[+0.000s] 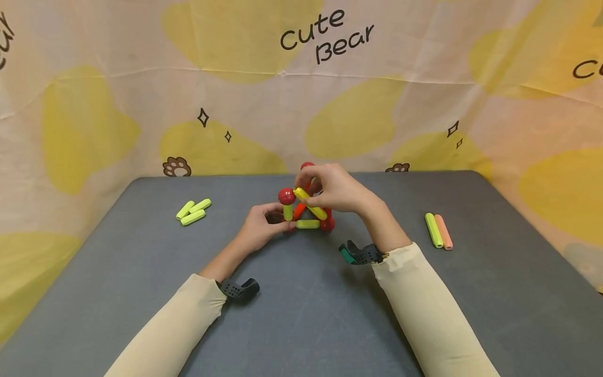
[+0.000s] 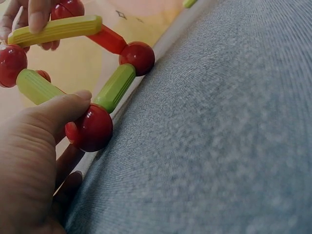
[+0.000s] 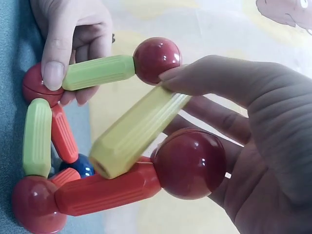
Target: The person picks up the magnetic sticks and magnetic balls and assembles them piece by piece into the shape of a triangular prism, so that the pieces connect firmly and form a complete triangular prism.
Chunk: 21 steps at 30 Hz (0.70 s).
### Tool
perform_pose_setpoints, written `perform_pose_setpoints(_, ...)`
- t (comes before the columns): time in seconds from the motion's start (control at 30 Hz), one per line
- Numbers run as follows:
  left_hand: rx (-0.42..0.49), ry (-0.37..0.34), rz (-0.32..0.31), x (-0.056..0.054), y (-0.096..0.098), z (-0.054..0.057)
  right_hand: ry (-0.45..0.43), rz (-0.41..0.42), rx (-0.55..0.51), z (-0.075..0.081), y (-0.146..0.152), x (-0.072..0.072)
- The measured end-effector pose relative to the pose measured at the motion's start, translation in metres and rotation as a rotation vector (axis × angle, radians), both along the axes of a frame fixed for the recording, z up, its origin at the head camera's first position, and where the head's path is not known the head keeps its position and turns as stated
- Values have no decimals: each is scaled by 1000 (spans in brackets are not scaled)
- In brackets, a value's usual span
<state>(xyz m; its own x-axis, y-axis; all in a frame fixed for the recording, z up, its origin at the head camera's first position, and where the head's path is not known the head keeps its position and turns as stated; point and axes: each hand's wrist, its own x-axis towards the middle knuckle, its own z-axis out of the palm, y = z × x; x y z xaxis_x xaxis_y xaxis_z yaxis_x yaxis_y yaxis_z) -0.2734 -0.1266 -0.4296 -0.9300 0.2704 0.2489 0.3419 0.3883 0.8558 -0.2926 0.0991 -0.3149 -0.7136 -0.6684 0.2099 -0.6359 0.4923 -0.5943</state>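
Observation:
My left hand [image 1: 256, 229] grips the lower left red ball [image 2: 92, 127] of a frame of magnetic sticks and balls, its thumb resting on top. From that ball run a green stick [image 1: 308, 224] along the table and an upright green stick [image 3: 100, 72] topped by another red ball [image 1: 286, 196]. My right hand [image 1: 338, 187] pinches a yellow stick [image 3: 139, 131], held slanted. Its upper end is close to the top ball; whether they touch I cannot tell. A red stick [image 3: 109, 189] joins the lower right ball [image 1: 327, 224] to a further red ball [image 3: 190, 163] beside my right palm.
Several loose yellow-green sticks [image 1: 193, 212] lie on the left of the grey table [image 1: 292, 309]. On the right, a yellow-green stick [image 1: 434, 230] and a pink stick [image 1: 444, 232] lie side by side. Behind the frame's sticks a blue ball [image 3: 84, 166] partly shows. A patterned cloth [image 1: 254, 120] hangs behind.

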Motion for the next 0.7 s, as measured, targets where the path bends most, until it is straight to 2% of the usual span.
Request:
perform_pose_setpoints(0.13, -8, -8, 9, 0, 0, 0, -15, 4, 33, 0, 1, -1)
perform_pose_setpoints(0.4, 7, -17, 25, 0, 1, 1, 24, 3, 132, -3, -1, -3)
perform_pose_setpoints(0.7, 20, 1, 7, 0, 2, 1, 50, -6, 145, -9, -7, -3)
